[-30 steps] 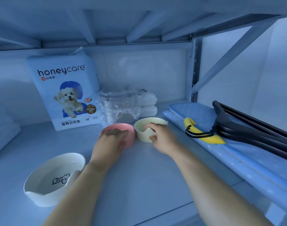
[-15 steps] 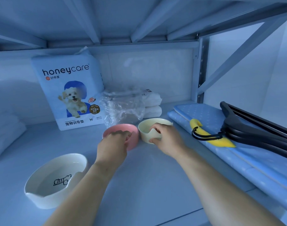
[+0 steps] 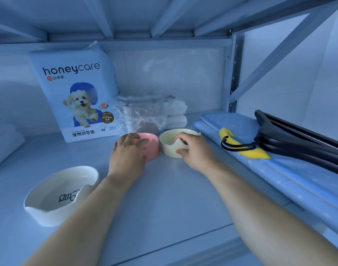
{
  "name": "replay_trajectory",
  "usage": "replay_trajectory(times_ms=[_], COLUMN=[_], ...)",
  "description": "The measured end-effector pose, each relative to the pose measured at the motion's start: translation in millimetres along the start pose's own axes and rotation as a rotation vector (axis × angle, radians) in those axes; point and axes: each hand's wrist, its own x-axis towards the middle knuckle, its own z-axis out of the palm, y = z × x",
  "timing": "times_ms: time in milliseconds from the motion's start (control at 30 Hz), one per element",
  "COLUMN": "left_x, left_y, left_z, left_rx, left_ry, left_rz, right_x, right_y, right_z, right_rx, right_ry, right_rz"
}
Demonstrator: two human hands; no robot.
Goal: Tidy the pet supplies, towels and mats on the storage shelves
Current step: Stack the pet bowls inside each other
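Left fingers point(image 3: 134, 140) curl over round pink bowl point(image 3: 153, 148); right fingers point(image 3: 181, 140) pinch glossy cream bowl point(image 3: 169, 148).

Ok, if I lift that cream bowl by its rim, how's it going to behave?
Probably stiff: the cream bowl shows no bend where the right hand pinches its rim. It looks thick-walled and glossy, so it is likely heavy for its size and slippery. Pushed, its wide base should slide rather than tip, perhaps knocking the pink bowl beside it.
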Motion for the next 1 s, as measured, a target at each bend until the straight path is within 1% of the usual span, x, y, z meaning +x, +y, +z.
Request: replay_trajectory(times_ms=[100, 233, 433, 767, 1000], left_x=[-5, -8, -3, -8, -12], left_y=[-3, -5, -2, 1, 7], left_z=[-4, -3, -2, -8, -12], left_rx=[-0.036, -0.076, -0.05, -0.02, 0.014], left_ry=[-0.057, -0.091, -0.069, -0.07, -0.075], left_rz=[-0.055, -0.069, -0.087, -0.121, -0.123], right_x=[0, 1, 0, -1, 1], right_y=[0, 0, 2, 7, 10], right_z=[1, 1, 1, 0, 0], right_rx=[0.012, -0.019, -0.036, 0.021, -0.001], right_ry=[0.01, 0.005, -0.011, -0.011, -0.027], right_rz=[0.006, 0.024, -0.006, -0.031, -0.011])
